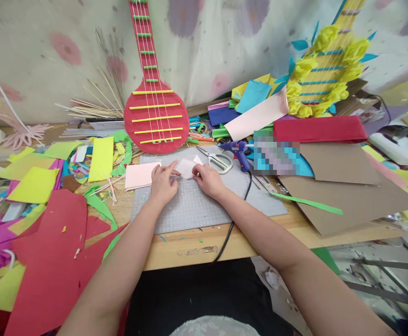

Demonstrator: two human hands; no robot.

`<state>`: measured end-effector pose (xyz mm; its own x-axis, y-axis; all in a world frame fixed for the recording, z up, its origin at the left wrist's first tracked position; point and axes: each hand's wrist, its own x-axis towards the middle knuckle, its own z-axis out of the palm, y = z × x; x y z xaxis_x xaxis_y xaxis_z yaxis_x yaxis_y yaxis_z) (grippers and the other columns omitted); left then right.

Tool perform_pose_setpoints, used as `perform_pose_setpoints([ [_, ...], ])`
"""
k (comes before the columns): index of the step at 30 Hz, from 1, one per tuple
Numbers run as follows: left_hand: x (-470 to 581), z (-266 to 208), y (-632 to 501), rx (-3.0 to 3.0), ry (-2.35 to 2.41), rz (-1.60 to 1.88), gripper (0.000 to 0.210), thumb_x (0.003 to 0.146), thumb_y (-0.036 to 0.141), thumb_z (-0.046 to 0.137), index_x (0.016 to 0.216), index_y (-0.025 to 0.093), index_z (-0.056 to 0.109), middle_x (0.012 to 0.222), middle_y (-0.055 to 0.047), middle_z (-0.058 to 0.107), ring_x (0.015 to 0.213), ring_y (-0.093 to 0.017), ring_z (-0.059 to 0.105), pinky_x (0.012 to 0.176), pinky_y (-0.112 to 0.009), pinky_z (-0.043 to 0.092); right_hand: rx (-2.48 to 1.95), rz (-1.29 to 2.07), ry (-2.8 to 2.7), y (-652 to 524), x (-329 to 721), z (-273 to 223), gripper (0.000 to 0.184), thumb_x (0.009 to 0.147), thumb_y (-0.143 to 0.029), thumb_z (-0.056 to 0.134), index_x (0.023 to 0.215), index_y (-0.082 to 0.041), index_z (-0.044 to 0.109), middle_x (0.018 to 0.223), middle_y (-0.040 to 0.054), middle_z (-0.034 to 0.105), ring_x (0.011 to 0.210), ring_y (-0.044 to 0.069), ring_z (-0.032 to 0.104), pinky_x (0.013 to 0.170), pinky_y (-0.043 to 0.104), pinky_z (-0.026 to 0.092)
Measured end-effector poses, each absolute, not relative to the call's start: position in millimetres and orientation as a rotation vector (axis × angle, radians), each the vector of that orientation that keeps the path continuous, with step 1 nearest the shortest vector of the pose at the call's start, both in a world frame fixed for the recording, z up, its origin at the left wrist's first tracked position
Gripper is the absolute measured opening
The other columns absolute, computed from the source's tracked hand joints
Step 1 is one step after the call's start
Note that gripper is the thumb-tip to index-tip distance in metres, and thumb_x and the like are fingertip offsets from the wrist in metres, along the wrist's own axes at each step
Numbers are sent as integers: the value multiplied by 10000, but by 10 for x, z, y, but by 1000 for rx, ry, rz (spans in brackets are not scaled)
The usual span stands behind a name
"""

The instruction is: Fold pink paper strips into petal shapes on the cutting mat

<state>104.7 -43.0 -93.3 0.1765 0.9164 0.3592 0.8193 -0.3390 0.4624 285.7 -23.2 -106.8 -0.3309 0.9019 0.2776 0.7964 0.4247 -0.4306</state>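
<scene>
A small pale piece of paper (186,168) lies over the grey cutting mat (190,212), between my two hands. My right hand (209,181) pinches its right edge between thumb and fingers. From the other side my left hand (163,184) reaches towards it with fingers apart, the forefinger at the paper's left edge. Partly under my left hand rests a stack of light pink paper (139,176). Scissors with pale handles (221,162) lie just beyond my right hand, and a blue hot glue gun (238,151) is to their right.
A red paper lute (156,116) leans at the back; a yellow one with paper flowers (317,79) stands right. Red paper (55,261) and colourful scraps spread left. Brown cardboard (343,200) lies right. A black cord (230,233) crosses the mat and table edge.
</scene>
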Motion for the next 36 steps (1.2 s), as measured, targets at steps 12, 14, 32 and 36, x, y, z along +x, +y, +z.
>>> perform_pose_setpoints([
  [12,1073,-969,-421,2308,1650,755,594,702,100,481,1291,170,480,933,10,717,960,-219,527,1088,-416,245,-1421,460,-2053,-161,2838,-1068,150,816,-208,528,965,-201,528,863,23,644,804,166,537,698,279,375],
  [14,1076,-972,-416,2291,1656,757,591,700,98,480,1287,168,481,934,10,717,964,-224,527,1080,-420,255,-1459,443,-2037,-125,2808,-1063,165,823,-208,519,988,-198,521,862,25,643,819,171,537,695,281,371],
  [32,1152,-975,-407,2294,1672,746,612,657,47,485,1259,159,480,1025,-5,698,958,-233,509,993,-402,330,-1602,429,-2004,-128,2741,-1037,205,821,-214,522,1022,-187,489,846,34,646,869,199,541,697,297,370],
  [36,1158,-970,-403,2273,1714,765,587,662,51,479,1234,178,510,1012,-3,699,960,-238,513,981,-407,332,-1629,385,-2017,-122,2717,-1040,227,829,-204,492,1054,-174,476,844,49,639,880,213,540,700,304,370],
])
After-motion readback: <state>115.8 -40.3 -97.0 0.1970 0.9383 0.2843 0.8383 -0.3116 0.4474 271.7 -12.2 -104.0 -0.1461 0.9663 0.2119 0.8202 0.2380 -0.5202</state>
